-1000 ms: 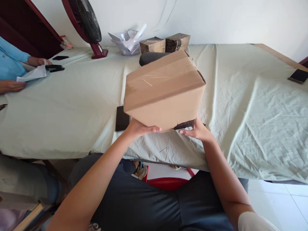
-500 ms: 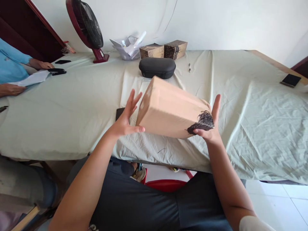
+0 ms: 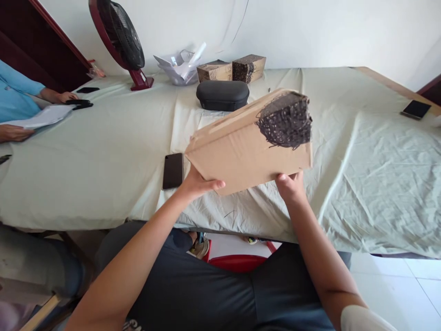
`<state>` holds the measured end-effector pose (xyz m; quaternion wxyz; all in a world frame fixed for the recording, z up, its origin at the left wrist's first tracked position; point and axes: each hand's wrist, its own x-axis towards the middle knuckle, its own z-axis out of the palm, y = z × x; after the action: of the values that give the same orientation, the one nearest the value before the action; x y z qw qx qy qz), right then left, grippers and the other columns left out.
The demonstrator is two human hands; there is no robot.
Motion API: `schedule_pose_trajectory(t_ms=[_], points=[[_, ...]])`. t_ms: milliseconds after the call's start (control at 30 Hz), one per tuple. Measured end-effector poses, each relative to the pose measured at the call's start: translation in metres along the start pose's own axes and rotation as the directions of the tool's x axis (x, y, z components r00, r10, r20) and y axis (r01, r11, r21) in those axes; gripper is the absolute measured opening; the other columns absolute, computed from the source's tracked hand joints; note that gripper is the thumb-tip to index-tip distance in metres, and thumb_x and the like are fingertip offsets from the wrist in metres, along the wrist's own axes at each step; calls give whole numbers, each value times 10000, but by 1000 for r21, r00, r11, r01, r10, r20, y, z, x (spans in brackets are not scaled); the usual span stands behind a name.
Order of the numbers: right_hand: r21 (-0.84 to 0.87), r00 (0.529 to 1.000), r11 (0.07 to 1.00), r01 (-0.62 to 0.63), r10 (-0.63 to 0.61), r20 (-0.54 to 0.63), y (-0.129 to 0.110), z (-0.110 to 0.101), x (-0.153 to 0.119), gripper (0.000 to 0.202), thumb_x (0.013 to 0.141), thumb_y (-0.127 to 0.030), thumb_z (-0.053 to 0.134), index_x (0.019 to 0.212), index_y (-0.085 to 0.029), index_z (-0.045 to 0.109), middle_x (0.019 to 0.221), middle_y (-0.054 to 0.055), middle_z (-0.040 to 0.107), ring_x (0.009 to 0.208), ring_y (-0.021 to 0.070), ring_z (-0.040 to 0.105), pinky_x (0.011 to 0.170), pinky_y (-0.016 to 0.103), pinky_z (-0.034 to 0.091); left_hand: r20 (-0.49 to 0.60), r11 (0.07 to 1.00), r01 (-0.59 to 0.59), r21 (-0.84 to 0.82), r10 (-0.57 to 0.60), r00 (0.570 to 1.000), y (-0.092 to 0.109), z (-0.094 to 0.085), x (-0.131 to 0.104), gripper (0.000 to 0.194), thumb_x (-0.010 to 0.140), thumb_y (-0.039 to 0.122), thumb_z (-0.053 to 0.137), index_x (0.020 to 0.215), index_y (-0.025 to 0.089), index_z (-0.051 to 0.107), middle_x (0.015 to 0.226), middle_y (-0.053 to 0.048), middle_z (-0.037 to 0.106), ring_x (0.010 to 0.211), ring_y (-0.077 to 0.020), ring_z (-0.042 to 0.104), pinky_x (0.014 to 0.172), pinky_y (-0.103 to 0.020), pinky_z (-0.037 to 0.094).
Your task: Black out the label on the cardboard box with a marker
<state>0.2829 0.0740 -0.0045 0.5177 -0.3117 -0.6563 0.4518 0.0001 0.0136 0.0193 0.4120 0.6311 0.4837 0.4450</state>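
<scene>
A brown cardboard box [image 3: 237, 158] is held up over the table, tilted so its right end sits higher. Dense black scribbling covers its upper right corner. My left hand [image 3: 200, 184] grips the lower left edge, thumb on the near face and fingers hidden behind or beneath. At the lower right, my right hand [image 3: 291, 186] holds the box with its thumb on the near face; its other fingers are mostly out of sight. Left of the box a dark phone [image 3: 172, 171] lies on the cloth.
Behind the box are a black zip case [image 3: 223, 95], two scribbled cardboard boxes [image 3: 214, 72], a clear basket [image 3: 179, 76] of papers and a red fan [image 3: 120, 41]. Another person's hand [image 3: 17, 133] holds paper at the left. A dark device [image 3: 415, 109] lies far right on the tablecloth [image 3: 86, 174].
The box has been turned, bringing its scribbled corner to the upper right. My left hand, spread beside the box before, has closed on it. My right hand has shifted to the lower edge.
</scene>
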Motion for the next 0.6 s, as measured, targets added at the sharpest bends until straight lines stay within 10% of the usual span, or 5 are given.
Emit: schedule_pose_trajectory(t_ms=[100,233,467,600], points=[[21,989,1000,-1,4,-149,-7,8,2,1131,709,-1044,561,1621,-383,466,1479,129,695,1520,398,566,1246,615,488,114,989,103,-108,-90,989,-11,15,-2,1387,625,940,848,1719,264,328,1523,-242,653,1475,-460,603,1195,-632,530],[12,968,1000,-19,22,-249,-19,1,4,1183,675,-1038,620,1649,-397,422,1554,114,656,1569,447,505,1253,624,484,54,986,90,-140,-83,995,-19,-7,1,1338,753,1014,653,1789,409,62,1834,-165,329,1666,-404,403,1288,-608,449],[91,984,985,-149,157,-84,-26,2,-8,1163,784,-902,746,1732,-428,269,1673,115,565,1542,437,564,1187,628,562,257,986,130,-106,-99,961,3,-20,-2,1330,763,626,941,1788,407,122,1810,-152,386,1618,-443,469,1245,-599,510],[91,964,961,-260,263,-22,-23,-6,-13,1242,791,-886,773,1775,-471,139,1730,105,506,1587,430,521,1233,675,511,189,956,214,-202,-176,966,7,-2,-7,1261,736,762,891,1754,370,259,1748,-156,484,1535,-443,563,1136,-562,600]])
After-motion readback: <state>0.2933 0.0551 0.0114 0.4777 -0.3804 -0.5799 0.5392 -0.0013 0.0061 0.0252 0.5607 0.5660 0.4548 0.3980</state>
